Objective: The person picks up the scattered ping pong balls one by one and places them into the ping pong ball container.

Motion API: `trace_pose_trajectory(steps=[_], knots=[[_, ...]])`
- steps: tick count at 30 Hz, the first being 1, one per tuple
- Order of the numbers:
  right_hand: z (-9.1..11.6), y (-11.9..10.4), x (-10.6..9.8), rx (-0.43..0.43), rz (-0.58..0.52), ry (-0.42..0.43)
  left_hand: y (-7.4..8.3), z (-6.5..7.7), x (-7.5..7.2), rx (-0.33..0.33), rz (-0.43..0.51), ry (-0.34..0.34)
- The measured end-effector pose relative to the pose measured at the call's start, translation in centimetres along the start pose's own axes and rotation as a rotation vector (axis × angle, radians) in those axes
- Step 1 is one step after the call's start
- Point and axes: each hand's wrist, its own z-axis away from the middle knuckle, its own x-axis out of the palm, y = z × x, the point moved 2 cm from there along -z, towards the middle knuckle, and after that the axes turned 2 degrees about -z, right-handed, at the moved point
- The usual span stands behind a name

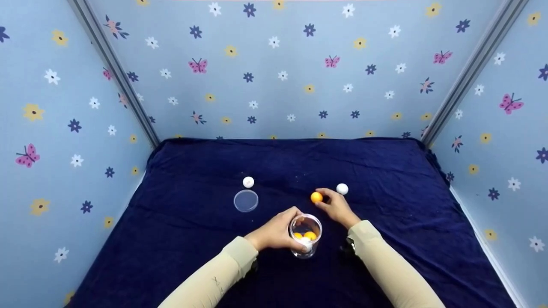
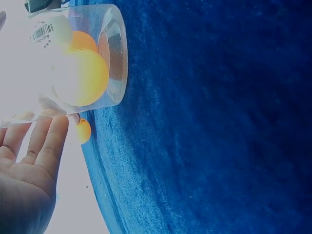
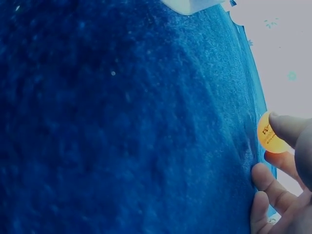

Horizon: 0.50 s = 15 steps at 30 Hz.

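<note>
Overhead, the jar (image 1: 305,236) is gripped upright on the worktop (image 1: 192,239) by the left hand (image 1: 276,233) while the orange ball (image 1: 316,197) just beyond is pinched by the right hand (image 1: 338,208); at the left wrist, the jar (image 2: 92,53) should be kept steady; at the right, the ball (image 3: 269,139) is best lifted squarely between fingertips (image 3: 287,127).

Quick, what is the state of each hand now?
Left hand: grips the clear plastic jar of balls.
Right hand: pinches the orange ping-pong ball on the cloth.

Two bare hands (image 1: 338,208), long beige sleeves (image 1: 387,261), ribbed cuffs
</note>
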Motion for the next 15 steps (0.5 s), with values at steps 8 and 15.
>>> trace_pose_trajectory(steps=[8,15], knots=[[0.1,-0.3,-0.7,-0.014,-0.042,-0.007,0.0,-0.1,-0.1,0.005,-0.004,0.0],[0.3,-0.8,-1.3,-0.023,-0.044,-0.023,-0.1,-0.1,0.0,0.007,-0.009,-0.006]])
